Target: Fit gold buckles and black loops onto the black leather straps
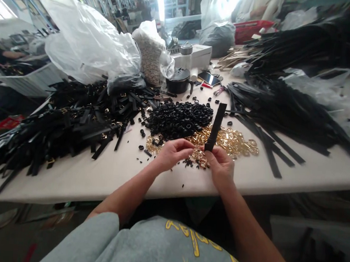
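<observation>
My right hand (221,166) pinches the lower end of a short black strap (216,124), which stands up from the fingers, tilted slightly right. Just to its left is my left hand (173,154), thumb and fingers drawn together; what they hold, if anything, is too small to make out. Both hands are over the front of a pile of gold buckles (235,142). Behind them lies a heap of small black loops (178,117). Tiny dark bits are scattered on the table (165,186) near my left hand.
Black straps with gold buckles (82,120) are heaped on the left. Long black strips (287,111) lie on the right. Farther back stand a black lidded pot (178,81), a glass jar (186,58), a phone (209,78) and a filled clear bag (150,53).
</observation>
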A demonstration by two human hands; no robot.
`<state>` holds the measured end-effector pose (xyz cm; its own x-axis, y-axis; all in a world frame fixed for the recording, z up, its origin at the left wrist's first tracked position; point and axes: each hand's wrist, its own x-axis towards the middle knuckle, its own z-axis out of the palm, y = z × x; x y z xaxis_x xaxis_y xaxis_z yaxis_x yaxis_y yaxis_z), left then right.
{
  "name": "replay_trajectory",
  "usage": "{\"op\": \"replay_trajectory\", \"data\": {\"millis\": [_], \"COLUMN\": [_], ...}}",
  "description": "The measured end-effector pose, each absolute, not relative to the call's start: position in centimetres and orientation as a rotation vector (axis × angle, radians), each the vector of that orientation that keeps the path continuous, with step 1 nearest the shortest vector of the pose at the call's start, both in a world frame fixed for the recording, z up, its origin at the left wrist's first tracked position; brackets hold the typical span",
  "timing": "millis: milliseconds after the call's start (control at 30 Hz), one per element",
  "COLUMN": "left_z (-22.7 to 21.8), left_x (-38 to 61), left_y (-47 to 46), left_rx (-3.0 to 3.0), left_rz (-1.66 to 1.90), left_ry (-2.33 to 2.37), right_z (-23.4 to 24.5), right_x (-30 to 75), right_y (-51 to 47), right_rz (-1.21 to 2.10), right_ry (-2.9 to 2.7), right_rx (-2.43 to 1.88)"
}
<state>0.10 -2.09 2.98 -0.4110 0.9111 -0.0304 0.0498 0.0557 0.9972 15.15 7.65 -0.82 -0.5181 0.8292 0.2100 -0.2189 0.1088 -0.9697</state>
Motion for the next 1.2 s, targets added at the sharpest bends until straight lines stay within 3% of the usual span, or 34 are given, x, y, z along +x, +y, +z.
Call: {"op": "replay_trajectory", "data": {"millis": [167, 300, 767, 1200], "left_z": [4.0, 2.9, 2.7, 2.3], "left_x": [-7.0, -10.6, -9.9, -10.3], "left_y": [-9.1, -12.6, -6.4, -6.7], "left_rx": [1.049, 1.134, 1.515, 1.476], "left_rz": [1.54, 1.205, 0.49, 0.537], "left_ry": [2.223, 2.55, 2.67, 2.547], "right_z": [-1.3, -1.1, -1.9, -2.2], "right_x": [15.6, 15.4, 15.3, 15.3], "right_y": [7.2, 6.6, 6.3, 6.5], "right_rz": [1.572, 1.63, 1.534, 1.475], "right_ry": [-1.597, -1.592, -1.74, -1.841], "right_rx": [-0.583, -0.52, -0.479, -0.5]}}
